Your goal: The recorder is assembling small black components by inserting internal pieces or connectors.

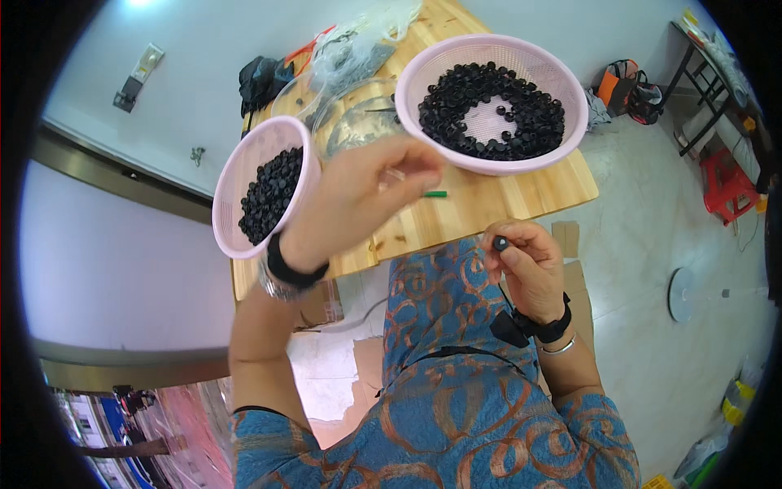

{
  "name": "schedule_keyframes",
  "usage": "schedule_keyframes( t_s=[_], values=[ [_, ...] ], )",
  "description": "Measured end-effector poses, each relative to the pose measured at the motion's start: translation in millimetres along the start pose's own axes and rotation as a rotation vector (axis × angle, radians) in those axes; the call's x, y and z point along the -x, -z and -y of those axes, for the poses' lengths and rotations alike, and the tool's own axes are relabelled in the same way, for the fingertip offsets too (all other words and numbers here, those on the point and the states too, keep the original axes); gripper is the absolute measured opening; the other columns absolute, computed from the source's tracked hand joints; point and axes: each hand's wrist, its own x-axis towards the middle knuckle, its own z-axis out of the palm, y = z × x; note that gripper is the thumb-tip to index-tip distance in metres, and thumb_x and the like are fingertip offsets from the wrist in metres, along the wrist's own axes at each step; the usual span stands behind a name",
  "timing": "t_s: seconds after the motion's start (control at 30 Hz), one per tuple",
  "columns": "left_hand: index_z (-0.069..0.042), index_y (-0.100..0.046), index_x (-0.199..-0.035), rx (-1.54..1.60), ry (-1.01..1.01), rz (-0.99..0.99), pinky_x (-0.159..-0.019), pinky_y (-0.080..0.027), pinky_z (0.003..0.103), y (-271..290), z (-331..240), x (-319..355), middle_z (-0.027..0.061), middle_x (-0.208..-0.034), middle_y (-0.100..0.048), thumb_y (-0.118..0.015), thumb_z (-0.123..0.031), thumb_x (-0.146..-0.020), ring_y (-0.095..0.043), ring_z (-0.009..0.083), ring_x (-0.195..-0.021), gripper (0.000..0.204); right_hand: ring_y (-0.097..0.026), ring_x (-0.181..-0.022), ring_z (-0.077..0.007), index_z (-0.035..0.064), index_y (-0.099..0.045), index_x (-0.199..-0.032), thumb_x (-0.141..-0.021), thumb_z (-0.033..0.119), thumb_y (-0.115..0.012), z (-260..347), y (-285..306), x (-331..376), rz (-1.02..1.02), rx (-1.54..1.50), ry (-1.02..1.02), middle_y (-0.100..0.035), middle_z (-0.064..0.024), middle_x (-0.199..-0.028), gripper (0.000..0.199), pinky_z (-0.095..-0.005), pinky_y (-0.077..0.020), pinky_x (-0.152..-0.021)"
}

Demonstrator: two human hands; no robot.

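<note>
mid-right, the right hand (533, 269) pinched a black bit (500, 243), maybe to steady it; i couldn't tell if the blurry left hand (352, 197) gripped anything.

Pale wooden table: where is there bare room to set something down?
The table has bare wood along its front edge, right of the green stick, in front of the larger pink plastic basket. Crowded: back left, with a translucent plastic bag, and near left, with the smaller pink plastic basket.
</note>
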Motion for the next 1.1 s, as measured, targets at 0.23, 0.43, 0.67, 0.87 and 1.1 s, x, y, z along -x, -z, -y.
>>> schedule_keyframes(
  t_s=[0.23, 0.43, 0.67, 0.87, 1.1],
  values=[
    [-0.002, -0.060, -0.095, -0.679, -0.321, 0.322, -0.071, -0.047, 0.030, -9.2, 4.1, -152.9, 0.0112, -0.086, -0.064, -0.059, -0.010, -0.078, -0.061, 0.0207, -0.077, 0.019, -0.057, -0.067, -0.0146, -0.0003, -0.053, -0.100, -0.080, 0.000, -0.057, 9.2, 26.4, 0.9, -0.059, -0.239, -0.011, -0.058, -0.0175, -0.093, 0.020, -0.0231, -0.0476, -0.054],
    [-0.007, -0.064, -0.098, -0.816, -0.153, 0.235, -0.080, -0.047, 0.035, -58.6, 53.6, -220.5, 0.0143, -0.094, -0.063, -0.062, -0.008, -0.070, -0.060, 0.0277, -0.089, 0.029, -0.057, -0.066, -0.0152, 0.0001, -0.053, -0.100, -0.080, 0.000, -0.058, 17.7, 44.3, 7.5, -0.083, -0.241, 0.038, -0.058, -0.0183, -0.094, 0.020, -0.0241, -0.0479, -0.054],
    [-0.004, -0.065, -0.088, -0.809, -0.276, 0.244, -0.072, -0.048, 0.035, -80.8, 90.3, -236.9, 0.0137, -0.080, -0.064, -0.066, -0.010, -0.064, -0.062, 0.0268, -0.077, 0.025, -0.057, -0.070, -0.0151, -0.0010, -0.052, -0.101, -0.081, 0.001, -0.058, 28.9, 64.4, 10.6, -0.166, -0.239, 0.044, -0.058, -0.0162, -0.094, 0.021, -0.0247, -0.0492, -0.057],
    [-0.003, -0.063, -0.085, -0.904, -0.271, 0.167, -0.070, -0.047, 0.034, -74.5, 79.7, -234.6, 0.0136, -0.079, -0.063, -0.065, -0.013, -0.067, -0.061, 0.0268, -0.077, 0.020, -0.058, -0.075, -0.0112, -0.0021, -0.054, -0.106, -0.082, -0.001, -0.056, 34.2, 63.7, 2.9, -0.225, -0.281, 0.030, -0.060, -0.0114, -0.099, 0.024, -0.0220, -0.0501, -0.064],
    [0.000, -0.062, -0.096, -0.162, -0.091, 0.038, -0.066, -0.047, 0.024, -49.9, 21.5, -184.4, 0.0048, -0.088, -0.060, -0.063, -0.008, -0.074, -0.058, 0.0125, -0.075, 0.024, -0.059, -0.082, -0.0120, -0.0022, -0.053, -0.108, -0.083, -0.002, -0.054, 36.2, 56.2, 8.8, -0.222, -0.236, 0.060, -0.060, -0.0115, -0.101, 0.025, -0.0215, -0.0497, -0.070]
  ],
)
